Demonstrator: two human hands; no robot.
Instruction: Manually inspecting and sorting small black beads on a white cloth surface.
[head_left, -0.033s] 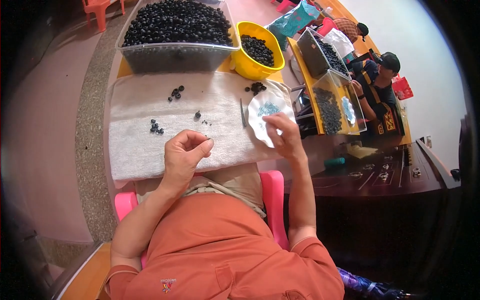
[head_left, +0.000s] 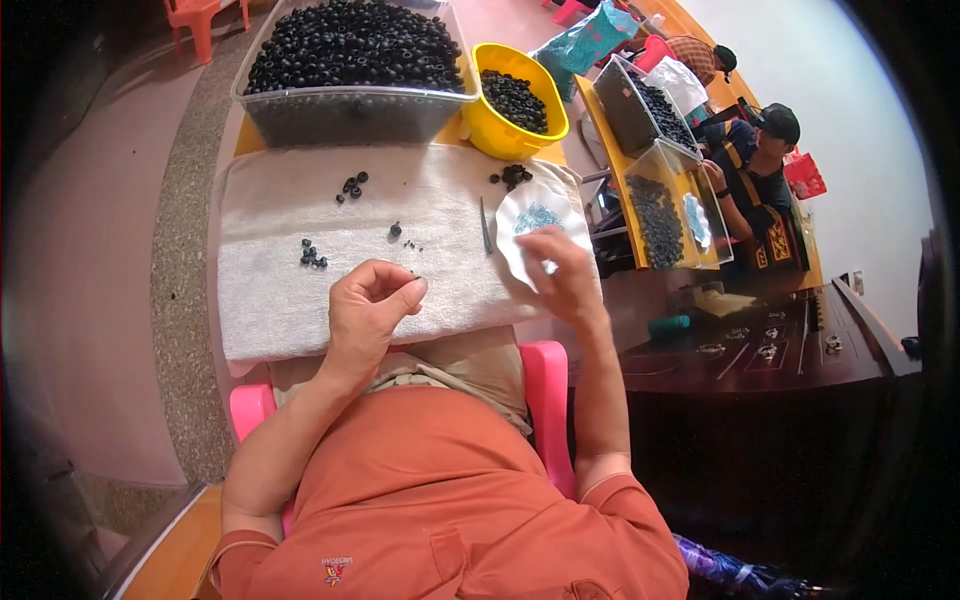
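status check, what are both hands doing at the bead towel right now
Left hand pinched shut over the white towel, contents too small to tell. Right hand reaching into the white dish. Loose black beads nearby, nothing blocking.

Yellow bowl (head_left: 480, 130), clear bin of beads (head_left: 350, 110), pink chair (head_left: 545, 375)

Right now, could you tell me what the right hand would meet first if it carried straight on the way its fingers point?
Most likely the small white dish: the right hand already reaches over its near rim. Height above it is unclear.
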